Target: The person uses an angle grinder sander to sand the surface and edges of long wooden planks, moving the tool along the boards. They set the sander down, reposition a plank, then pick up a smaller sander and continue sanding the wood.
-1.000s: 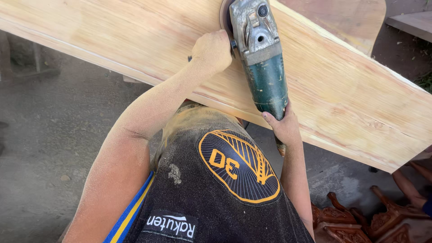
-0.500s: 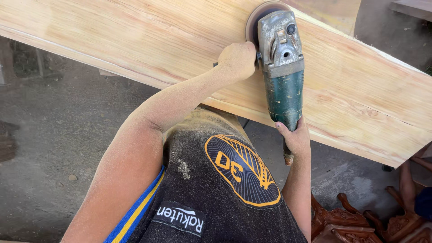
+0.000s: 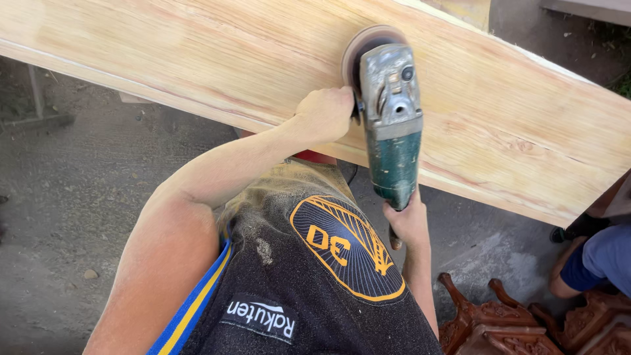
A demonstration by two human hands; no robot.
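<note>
Head view, looking down: your left hand [image 3: 327, 113] is clamped on the side handle of the angle grinder [image 3: 389, 115], and your right hand [image 3: 409, 220] is closed around the rear of its green body. The sanding disc [image 3: 365, 41] sits beyond your left hand, flat on the long wooden plank [image 3: 197, 59] (pale, grain showing). Carved red-brown wood pieces [image 3: 490, 325] lie near your right hand, on the ground below it.
</note>
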